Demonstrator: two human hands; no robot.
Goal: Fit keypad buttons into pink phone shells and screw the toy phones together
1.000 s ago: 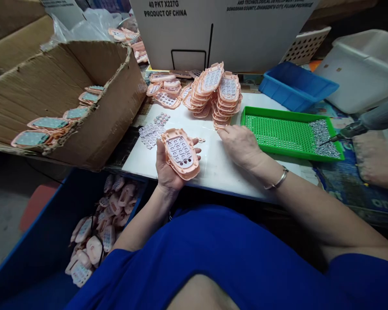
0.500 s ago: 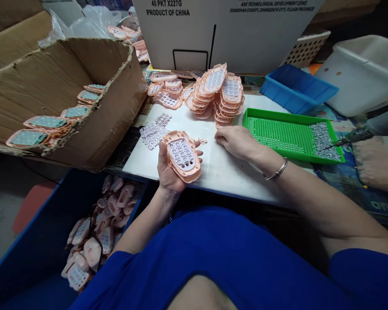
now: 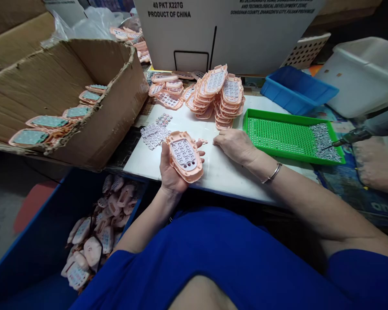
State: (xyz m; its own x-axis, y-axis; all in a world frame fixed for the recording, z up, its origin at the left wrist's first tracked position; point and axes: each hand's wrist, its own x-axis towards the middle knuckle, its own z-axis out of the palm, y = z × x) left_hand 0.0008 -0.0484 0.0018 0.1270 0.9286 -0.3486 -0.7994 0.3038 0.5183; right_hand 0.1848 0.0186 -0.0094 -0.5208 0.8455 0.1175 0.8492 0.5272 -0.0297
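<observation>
My left hand [image 3: 171,172] holds a peach plastic casing [image 3: 185,157] with a white keypad set in it, its inner side facing up. Three dark holes show near the keypad's lower end. To the right, my right hand [image 3: 234,144] rests low over the white board [image 3: 236,172], fingertips pinched together; what is between them, if anything, cannot be made out. Small peach pieces [image 3: 204,141] lie between the two hands. Left of the held casing are white keypad pieces [image 3: 153,135] and small round buttons [image 3: 164,118]. Stacked casings [image 3: 231,97] with keypads stand behind my right hand.
A green tray [image 3: 278,133] holds screws [image 3: 323,137] at its right end, with an electric screwdriver [image 3: 368,129] beside it. Behind is a blue bin [image 3: 297,88]. A cardboard box [image 3: 116,103] with casings stands left, above a blue crate [image 3: 26,249] of assembled shells.
My right hand has shifted slightly left over the board, fingers still pinched. The casing stays in my left hand. The whole view has moved a little.
</observation>
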